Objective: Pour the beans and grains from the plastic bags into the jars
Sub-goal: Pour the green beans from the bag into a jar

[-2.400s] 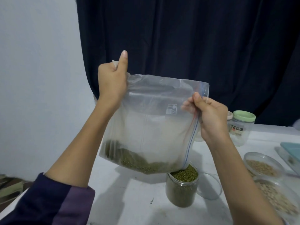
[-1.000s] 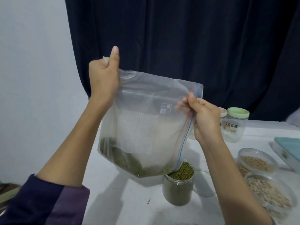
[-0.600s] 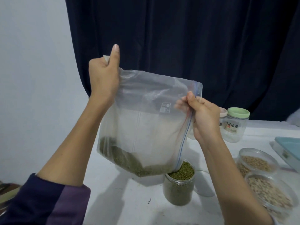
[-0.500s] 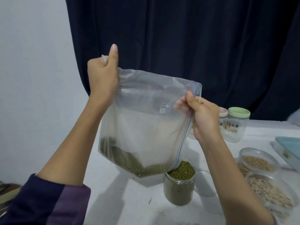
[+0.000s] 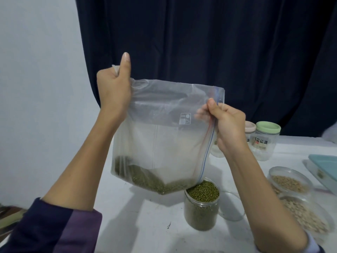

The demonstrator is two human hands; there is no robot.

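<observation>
I hold a clear zip-top plastic bag (image 5: 164, 139) up over the white table (image 5: 138, 223). My left hand (image 5: 114, 88) grips its upper left corner, thumb pointing up. My right hand (image 5: 226, 125) pinches the zip edge on the right side. Green mung beans (image 5: 149, 179) lie along the bag's low edge, sloping toward the lower right corner. That corner hangs at the rim of an open clear jar (image 5: 201, 212), which is filled to the brim with green beans.
Two open jars of pale grains (image 5: 288, 183) (image 5: 306, 214) stand at the right. A green-lidded jar (image 5: 264, 141) and a pink-lidded one (image 5: 249, 128) stand behind. A teal lid or box (image 5: 326, 168) lies at the far right. A clear lid (image 5: 231, 207) rests beside the bean jar.
The bag and both hands have stayed almost still over the last second. The beans in the bag have settled a little toward the lower right corner.
</observation>
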